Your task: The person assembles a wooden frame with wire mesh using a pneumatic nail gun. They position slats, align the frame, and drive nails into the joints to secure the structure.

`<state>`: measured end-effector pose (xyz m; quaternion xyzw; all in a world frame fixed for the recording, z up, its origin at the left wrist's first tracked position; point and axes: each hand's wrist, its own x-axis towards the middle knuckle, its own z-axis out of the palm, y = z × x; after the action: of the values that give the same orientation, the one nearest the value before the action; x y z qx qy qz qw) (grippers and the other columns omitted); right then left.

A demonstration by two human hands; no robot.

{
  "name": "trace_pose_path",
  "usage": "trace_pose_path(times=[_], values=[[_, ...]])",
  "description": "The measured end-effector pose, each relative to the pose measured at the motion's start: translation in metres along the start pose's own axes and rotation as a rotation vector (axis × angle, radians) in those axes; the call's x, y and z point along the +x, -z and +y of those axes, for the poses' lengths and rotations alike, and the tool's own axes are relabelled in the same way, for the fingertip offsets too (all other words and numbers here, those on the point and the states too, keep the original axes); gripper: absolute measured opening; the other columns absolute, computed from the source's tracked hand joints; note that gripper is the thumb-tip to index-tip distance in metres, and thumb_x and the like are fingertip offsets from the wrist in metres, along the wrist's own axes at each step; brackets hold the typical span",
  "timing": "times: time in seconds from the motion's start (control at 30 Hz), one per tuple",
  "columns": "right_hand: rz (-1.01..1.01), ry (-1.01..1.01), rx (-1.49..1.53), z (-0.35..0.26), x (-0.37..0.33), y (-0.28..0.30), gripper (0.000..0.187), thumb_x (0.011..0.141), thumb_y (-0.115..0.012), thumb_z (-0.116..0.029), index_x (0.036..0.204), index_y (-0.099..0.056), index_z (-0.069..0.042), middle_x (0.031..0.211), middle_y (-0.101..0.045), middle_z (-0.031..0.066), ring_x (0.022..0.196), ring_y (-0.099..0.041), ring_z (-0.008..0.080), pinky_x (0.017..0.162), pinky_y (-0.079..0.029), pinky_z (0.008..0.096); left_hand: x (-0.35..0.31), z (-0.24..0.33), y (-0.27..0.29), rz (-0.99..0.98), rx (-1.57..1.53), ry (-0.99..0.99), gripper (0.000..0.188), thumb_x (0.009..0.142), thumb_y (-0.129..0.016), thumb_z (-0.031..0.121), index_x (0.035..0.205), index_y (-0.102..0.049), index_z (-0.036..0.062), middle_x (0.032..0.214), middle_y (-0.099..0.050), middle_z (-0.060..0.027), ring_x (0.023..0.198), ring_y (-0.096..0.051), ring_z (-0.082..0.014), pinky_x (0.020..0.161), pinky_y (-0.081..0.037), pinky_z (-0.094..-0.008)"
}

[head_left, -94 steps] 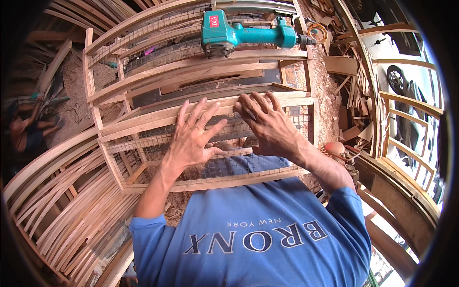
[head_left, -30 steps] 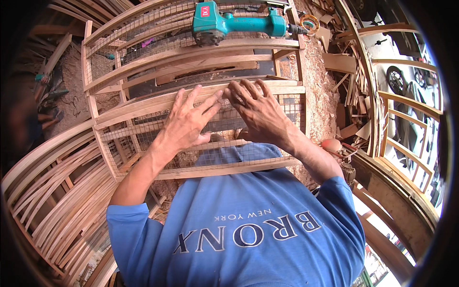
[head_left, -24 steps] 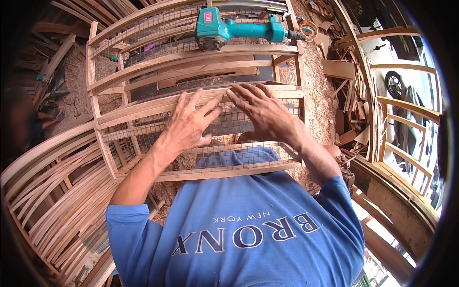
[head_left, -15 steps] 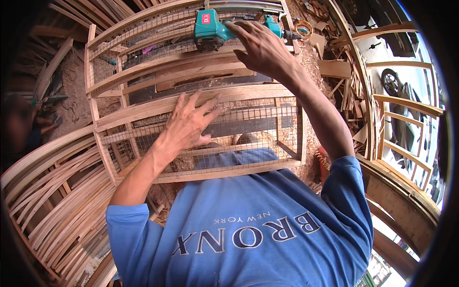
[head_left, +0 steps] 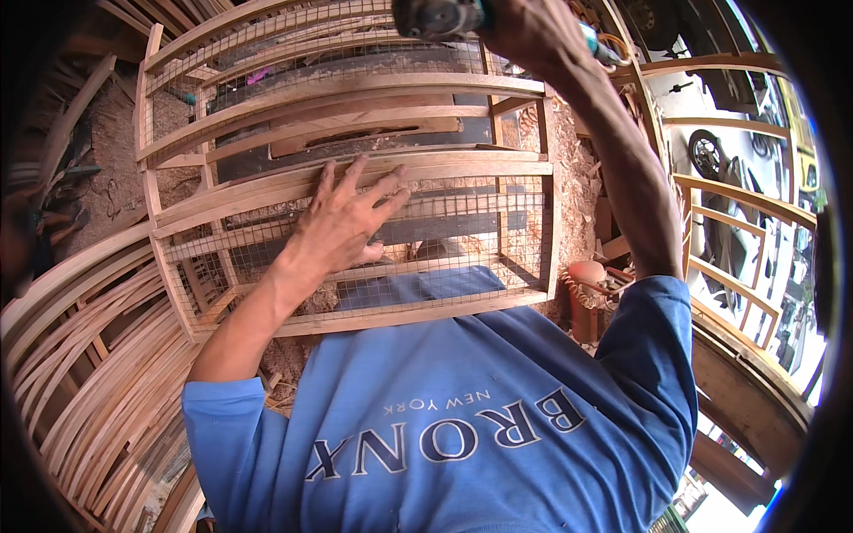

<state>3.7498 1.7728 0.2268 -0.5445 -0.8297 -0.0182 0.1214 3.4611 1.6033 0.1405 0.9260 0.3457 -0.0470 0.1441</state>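
A wooden frame (head_left: 355,167) with wire mesh (head_left: 444,218) between its slats lies in front of me, its near edge against my blue shirt. My left hand (head_left: 338,218) rests on its middle rail and mesh with the fingers spread, holding nothing. At the top edge, my right hand (head_left: 533,31) is closed around the handle of a teal nail gun (head_left: 442,16), lifted above the frame's far side. Its round black cap faces me; the rest of the tool is cut off by the view or covered by my hand.
Bundled thin wooden strips (head_left: 98,355) curve along the left. Sawdust and shavings (head_left: 573,178) cover the floor on both sides. A red object with a coiled hose (head_left: 585,298) stands by my right elbow. Slatted wooden frames (head_left: 742,204) are at the right, with a motorbike (head_left: 733,191) beyond.
My right hand has picked up the nail gun from the frame's far side, raising it toward the top edge. The view has shifted slightly. My left hand stays on the rail.
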Motion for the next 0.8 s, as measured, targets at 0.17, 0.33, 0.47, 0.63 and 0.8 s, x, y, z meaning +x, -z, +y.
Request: trace_pose_path(times=[0.17,0.33,0.47,0.63,0.8], values=[[-0.266,-0.179,0.165,0.011,-0.054,0.092,0.068,0.081,-0.084,-0.028,0.136,-0.055,-0.003,0.1,-0.076,0.0159,0.089,-0.076,0.0264,0.079,-0.061,0.0401,0.0,-0.001,-0.005,0.027,0.004,-0.003,0.09,0.069,-0.092,0.034,0.149,-0.053,0.0211,0.164,-0.04,-0.0013,0.147,-0.039,-0.0427,0.12,-0.034,-0.0654],[-0.443,-0.234,0.388,-0.021,-0.119,0.107,0.037,0.081,-0.081,-0.022,0.11,-0.073,0.0,0.095,-0.078,0.0167,0.077,-0.076,0.0263,0.079,-0.06,0.0414,0.0,-0.001,-0.004,0.044,0.006,0.001,0.091,0.067,-0.093,0.034,0.148,-0.055,0.0192,0.163,-0.041,-0.0016,0.146,-0.04,-0.043,0.119,-0.035,-0.0656],[-0.549,-0.195,0.357,-0.037,-0.137,0.079,0.02,0.078,-0.075,-0.013,0.087,-0.073,0.005,0.073,-0.069,0.0253,0.068,-0.071,0.0379,0.07,-0.056,0.0452,0.0,-0.002,-0.007,0.048,0.001,-0.011,0.089,0.065,-0.094,0.036,0.144,-0.057,0.0162,0.162,-0.042,-0.0015,0.146,-0.04,-0.0428,0.118,-0.036,-0.0658],[-0.597,-0.215,0.319,-0.042,-0.142,0.057,0.021,0.075,-0.074,-0.012,0.086,-0.072,0.005,0.072,-0.065,0.0275,0.072,-0.066,0.0464,0.068,-0.054,0.0476,-0.003,-0.004,-0.011,0.101,-0.055,-0.015,0.084,0.065,-0.095,0.031,0.138,-0.059,0.0112,0.163,-0.04,-0.0012,0.146,-0.04,-0.0428,0.118,-0.035,-0.0667],[-0.561,-0.167,0.313,-0.047,-0.144,0.053,0.022,0.074,-0.075,-0.013,0.084,-0.071,0.006,0.071,-0.064,0.0277,0.073,-0.066,0.0468,0.069,-0.054,0.0475,-0.003,-0.003,-0.013,0.081,-0.058,0.012,0.084,0.062,-0.095,0.026,0.136,-0.06,0.0093,0.164,-0.039,-0.0006,0.146,-0.039,-0.043,0.119,-0.034,-0.0675]])
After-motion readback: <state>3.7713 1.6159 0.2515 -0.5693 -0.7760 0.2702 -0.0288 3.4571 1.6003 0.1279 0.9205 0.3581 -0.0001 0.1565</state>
